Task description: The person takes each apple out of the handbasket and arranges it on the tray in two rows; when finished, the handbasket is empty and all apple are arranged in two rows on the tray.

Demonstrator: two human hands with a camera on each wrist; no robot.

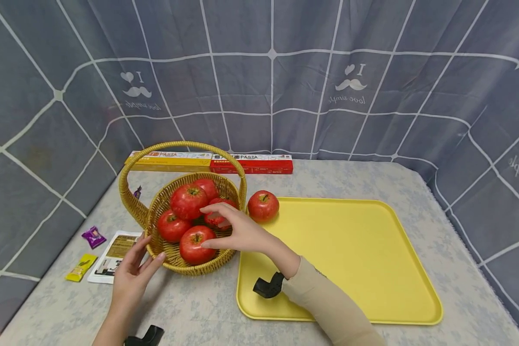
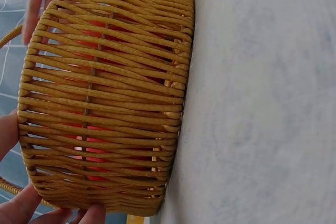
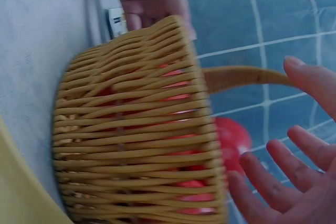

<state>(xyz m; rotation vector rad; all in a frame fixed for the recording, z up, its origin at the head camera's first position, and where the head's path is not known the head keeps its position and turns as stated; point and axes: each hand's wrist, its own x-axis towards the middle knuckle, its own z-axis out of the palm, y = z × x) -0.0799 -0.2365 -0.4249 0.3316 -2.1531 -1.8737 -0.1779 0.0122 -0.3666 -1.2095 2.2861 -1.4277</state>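
Observation:
A yellow wicker basket (image 1: 190, 270) with a tall arched handle holds several red apples (image 1: 189, 201). My left hand (image 1: 131, 276) grips its front-left side, thumb at the rim and fingers against the outer weave (image 2: 105, 98). Over the right part of the basket hovers my right hand (image 1: 242, 233), thumb and fingers spread. Its thumb overlaps the front apple (image 1: 196, 246) in the head view; whether they touch I cannot tell. The right wrist view shows the right fingers apart and gently bent, near one apple (image 3: 232, 142). Another apple (image 1: 263, 206) sits outside, at the tray's back-left corner.
A yellow tray (image 1: 337, 259) lies right of the basket. Yellow (image 1: 168, 165) and red (image 1: 251, 165) pasta boxes stand behind. To the left lie a white-edged packet (image 1: 112, 259), a yellow sachet (image 1: 81, 267) and a purple sweet (image 1: 93, 237). Grey curtains (image 1: 251, 86) surround the table.

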